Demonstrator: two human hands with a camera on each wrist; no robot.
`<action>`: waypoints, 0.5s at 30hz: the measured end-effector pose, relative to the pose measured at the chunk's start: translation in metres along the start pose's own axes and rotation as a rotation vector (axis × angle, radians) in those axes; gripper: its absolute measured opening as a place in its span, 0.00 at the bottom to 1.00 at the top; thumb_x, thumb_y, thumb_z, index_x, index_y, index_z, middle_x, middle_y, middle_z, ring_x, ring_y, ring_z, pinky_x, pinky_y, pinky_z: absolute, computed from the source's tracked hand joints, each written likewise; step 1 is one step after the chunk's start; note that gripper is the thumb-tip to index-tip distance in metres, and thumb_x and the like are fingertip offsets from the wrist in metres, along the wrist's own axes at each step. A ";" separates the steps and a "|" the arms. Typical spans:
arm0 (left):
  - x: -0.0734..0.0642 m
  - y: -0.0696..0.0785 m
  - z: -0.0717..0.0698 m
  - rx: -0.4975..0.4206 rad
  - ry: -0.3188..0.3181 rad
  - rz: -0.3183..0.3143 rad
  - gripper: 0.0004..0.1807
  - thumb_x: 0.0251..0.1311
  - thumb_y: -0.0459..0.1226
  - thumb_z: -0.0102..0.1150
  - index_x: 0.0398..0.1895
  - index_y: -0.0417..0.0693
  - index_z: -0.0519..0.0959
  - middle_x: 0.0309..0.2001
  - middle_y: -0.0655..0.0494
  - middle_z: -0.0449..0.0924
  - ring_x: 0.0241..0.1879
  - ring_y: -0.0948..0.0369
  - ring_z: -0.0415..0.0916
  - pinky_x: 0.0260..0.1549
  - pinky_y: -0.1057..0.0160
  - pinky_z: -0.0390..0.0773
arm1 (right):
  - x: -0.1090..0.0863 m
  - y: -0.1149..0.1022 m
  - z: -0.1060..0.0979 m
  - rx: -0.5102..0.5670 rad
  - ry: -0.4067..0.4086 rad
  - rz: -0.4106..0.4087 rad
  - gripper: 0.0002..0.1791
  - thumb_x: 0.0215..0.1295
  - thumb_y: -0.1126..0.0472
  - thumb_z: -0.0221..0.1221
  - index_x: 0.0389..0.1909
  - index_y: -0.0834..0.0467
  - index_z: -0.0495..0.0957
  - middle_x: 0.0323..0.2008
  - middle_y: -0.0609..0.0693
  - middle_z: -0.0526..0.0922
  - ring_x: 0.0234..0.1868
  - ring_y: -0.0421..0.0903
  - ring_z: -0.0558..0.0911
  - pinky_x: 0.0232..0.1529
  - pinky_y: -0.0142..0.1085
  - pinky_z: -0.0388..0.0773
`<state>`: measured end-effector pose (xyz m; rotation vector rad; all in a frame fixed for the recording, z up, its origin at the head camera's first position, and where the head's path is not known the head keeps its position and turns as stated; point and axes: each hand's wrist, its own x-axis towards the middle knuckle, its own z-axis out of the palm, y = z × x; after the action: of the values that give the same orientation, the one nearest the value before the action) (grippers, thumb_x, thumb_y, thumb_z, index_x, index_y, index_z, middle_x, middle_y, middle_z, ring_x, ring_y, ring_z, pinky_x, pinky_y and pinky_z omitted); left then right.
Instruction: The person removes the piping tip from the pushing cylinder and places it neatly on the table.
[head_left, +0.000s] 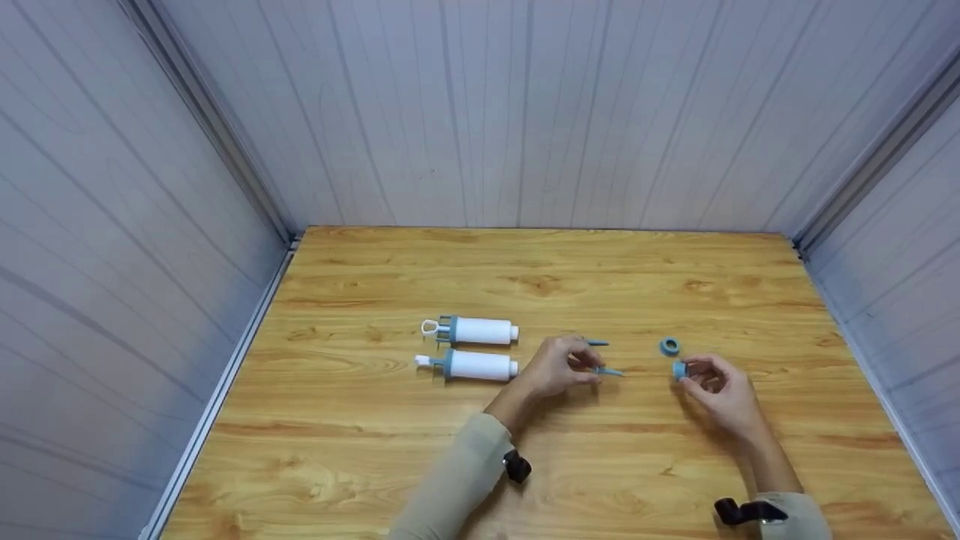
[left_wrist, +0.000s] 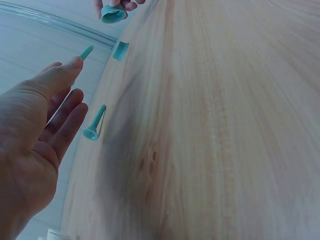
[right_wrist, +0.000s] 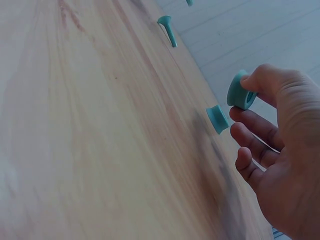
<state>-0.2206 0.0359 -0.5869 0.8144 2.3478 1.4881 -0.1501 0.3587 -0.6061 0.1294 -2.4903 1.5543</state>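
Near the table's middle my left hand (head_left: 553, 367) pinches a small tapered teal nozzle (head_left: 610, 372) between thumb and fingers, its narrow end pointing right. A second teal nozzle (left_wrist: 95, 127) lies on the table just beyond that hand. Farther right, my right hand (head_left: 726, 394) holds a teal ring-shaped cap (right_wrist: 239, 92) by its edge with thumb and fingertips, raised above the table. Another teal ring cap (head_left: 670, 346) rests on the wood a little beyond it. The held nozzle's wide end is hidden behind my left fingers.
Left of my left hand lie two white syringe-like barrels, a far one (head_left: 484, 331) and a near one (head_left: 480, 365), with teal collars and white-tipped plungers. The wood-grain table (head_left: 525, 277) is bounded by pale panel walls (head_left: 487, 112) at the back and sides.
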 end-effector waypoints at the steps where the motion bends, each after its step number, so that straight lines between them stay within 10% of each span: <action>1: 0.000 -0.001 0.000 0.004 0.000 -0.003 0.10 0.66 0.29 0.79 0.49 0.39 0.93 0.50 0.44 0.90 0.46 0.71 0.84 0.51 0.75 0.87 | 0.000 0.001 0.000 -0.014 -0.004 -0.002 0.16 0.68 0.77 0.72 0.55 0.68 0.87 0.38 0.43 0.88 0.36 0.32 0.81 0.37 0.25 0.79; 15: -0.002 -0.011 0.002 0.106 0.014 -0.049 0.10 0.65 0.32 0.81 0.48 0.45 0.94 0.49 0.48 0.93 0.45 0.66 0.85 0.48 0.75 0.82 | -0.002 0.004 -0.001 -0.131 -0.065 0.008 0.16 0.70 0.72 0.72 0.57 0.62 0.89 0.39 0.48 0.90 0.33 0.32 0.81 0.35 0.26 0.79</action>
<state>-0.2214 0.0326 -0.5977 0.7671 2.4561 1.3643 -0.1489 0.3611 -0.6094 0.1531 -2.6370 1.4062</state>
